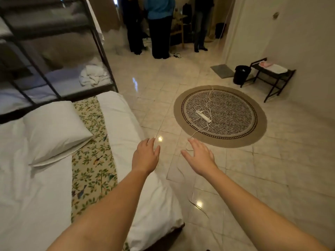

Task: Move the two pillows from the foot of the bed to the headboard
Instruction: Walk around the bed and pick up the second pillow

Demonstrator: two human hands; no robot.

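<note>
Hands [145, 156] [201, 158] empty beyond bed [126, 124] edge

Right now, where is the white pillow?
In the head view the white pillow lies on the left, on the bed, its edge over the floral bed runner, left of both empty hands.

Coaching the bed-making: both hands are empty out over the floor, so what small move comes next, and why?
Probably swing both hands left toward the white pillow. The left hand and right hand hover open over the tiled floor, holding nothing, while the pillow lies untouched across the floral runner.
</note>
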